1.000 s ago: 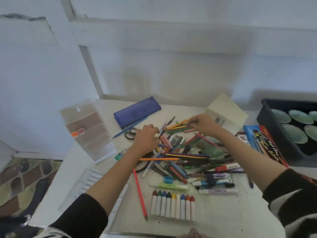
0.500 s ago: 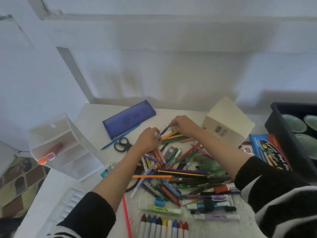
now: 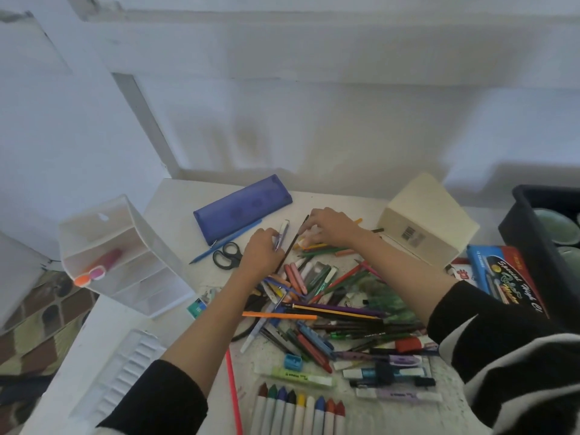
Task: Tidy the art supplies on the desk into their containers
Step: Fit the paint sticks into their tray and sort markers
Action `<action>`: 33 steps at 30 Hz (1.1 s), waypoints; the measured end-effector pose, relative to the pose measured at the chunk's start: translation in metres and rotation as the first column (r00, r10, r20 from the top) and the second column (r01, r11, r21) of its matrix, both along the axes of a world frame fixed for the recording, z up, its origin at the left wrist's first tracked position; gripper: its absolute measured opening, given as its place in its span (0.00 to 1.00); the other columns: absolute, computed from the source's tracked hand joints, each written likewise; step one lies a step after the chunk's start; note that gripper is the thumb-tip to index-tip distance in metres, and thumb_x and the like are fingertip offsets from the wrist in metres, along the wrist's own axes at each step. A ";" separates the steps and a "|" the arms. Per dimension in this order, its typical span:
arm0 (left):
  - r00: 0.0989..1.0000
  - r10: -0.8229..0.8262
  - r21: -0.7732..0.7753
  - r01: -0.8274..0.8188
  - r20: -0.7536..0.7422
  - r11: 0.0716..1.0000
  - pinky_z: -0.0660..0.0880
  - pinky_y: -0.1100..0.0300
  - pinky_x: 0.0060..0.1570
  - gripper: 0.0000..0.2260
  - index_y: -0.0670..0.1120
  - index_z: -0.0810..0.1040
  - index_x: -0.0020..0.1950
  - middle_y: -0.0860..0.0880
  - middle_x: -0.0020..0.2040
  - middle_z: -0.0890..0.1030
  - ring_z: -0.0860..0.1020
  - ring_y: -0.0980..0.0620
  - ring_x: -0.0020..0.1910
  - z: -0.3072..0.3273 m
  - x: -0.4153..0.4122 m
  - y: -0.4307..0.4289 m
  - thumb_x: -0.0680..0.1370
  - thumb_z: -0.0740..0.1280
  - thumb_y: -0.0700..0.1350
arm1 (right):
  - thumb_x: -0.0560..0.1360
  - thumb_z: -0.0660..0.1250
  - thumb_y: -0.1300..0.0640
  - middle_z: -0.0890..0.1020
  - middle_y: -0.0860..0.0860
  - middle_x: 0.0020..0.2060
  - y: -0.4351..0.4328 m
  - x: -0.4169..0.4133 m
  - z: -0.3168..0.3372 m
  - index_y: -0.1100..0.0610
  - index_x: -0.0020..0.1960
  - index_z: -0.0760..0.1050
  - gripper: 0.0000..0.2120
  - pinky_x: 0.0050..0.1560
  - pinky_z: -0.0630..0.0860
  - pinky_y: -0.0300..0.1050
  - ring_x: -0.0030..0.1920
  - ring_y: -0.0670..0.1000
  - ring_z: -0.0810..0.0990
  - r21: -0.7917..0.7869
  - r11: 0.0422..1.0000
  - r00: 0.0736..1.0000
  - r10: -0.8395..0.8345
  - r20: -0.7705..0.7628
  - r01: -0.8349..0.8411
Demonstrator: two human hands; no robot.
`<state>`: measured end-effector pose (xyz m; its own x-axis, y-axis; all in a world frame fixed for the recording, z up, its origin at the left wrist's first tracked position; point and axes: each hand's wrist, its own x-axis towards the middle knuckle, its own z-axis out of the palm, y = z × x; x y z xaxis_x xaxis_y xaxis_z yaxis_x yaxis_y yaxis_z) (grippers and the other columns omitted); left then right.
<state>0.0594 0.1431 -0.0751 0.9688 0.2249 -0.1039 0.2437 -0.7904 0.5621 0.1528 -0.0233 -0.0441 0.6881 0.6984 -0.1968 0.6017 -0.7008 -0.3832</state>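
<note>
My right fingers pinch the top of a dark pencil that runs 1 to 7 o'clock over the desk. My left fingers, at its 9 o'clock, grip a pen.

We record a white desk set against the wall. Lying on it:
- At the back, a blue pencil case, with a blue pencil and black scissors just beside it.
- At the left edge, a white compartment organiser.
- At the right, a cream box.
- At centre, a loose pile of pencils and pens.
- Near us, a white paint palette and a row of crayons.
</note>
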 end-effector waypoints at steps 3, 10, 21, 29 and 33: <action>0.998 0.040 -0.016 -0.039 0.052 0.999 0.68 0.56 0.50 0.16 0.39 0.76 0.60 0.40 0.52 0.75 0.75 0.43 0.51 0.003 -0.003 0.002 0.73 0.68 0.41 | 0.70 0.71 0.45 0.76 0.48 0.50 0.003 -0.004 -0.001 0.46 0.54 0.80 0.13 0.46 0.65 0.45 0.50 0.48 0.70 0.005 0.999 0.998 0.050 0.027 -0.050; 0.960 0.138 -0.122 -0.111 0.243 0.986 0.70 0.60 0.43 0.10 0.40 0.77 0.54 0.45 0.47 0.73 0.73 0.50 0.41 0.020 -0.013 0.004 0.73 0.68 0.37 | 0.71 0.71 0.47 0.78 0.48 0.52 0.009 -0.014 -0.002 0.46 0.52 0.81 0.11 0.52 0.68 0.49 0.55 0.49 0.71 0.038 0.995 0.996 0.090 -0.002 -0.089; 0.935 0.147 -0.121 -0.113 0.323 0.986 0.75 0.55 0.44 0.06 0.41 0.76 0.47 0.47 0.44 0.76 0.75 0.51 0.41 0.026 -0.039 0.013 0.71 0.70 0.37 | 0.69 0.73 0.51 0.72 0.44 0.42 -0.006 -0.033 0.009 0.48 0.41 0.81 0.02 0.46 0.65 0.46 0.47 0.45 0.65 0.040 0.976 0.970 0.209 0.128 -0.215; 0.895 0.229 -0.215 -0.155 0.383 0.964 0.70 0.62 0.37 0.05 0.40 0.73 0.43 0.47 0.39 0.77 0.73 0.54 0.34 0.043 -0.077 0.021 0.73 0.69 0.36 | 0.72 0.71 0.54 0.76 0.47 0.41 -0.001 -0.059 0.017 0.50 0.44 0.82 0.02 0.51 0.72 0.53 0.47 0.48 0.72 0.133 0.960 0.969 0.242 0.051 -0.246; 0.896 0.251 -0.187 -0.194 0.366 0.963 0.66 0.69 0.35 0.05 0.40 0.74 0.42 0.44 0.39 0.78 0.72 0.53 0.34 0.047 -0.105 0.034 0.73 0.69 0.36 | 0.75 0.68 0.55 0.74 0.48 0.43 0.023 -0.090 0.021 0.50 0.49 0.82 0.06 0.49 0.70 0.48 0.47 0.48 0.70 0.068 0.915 0.918 0.395 0.042 -0.397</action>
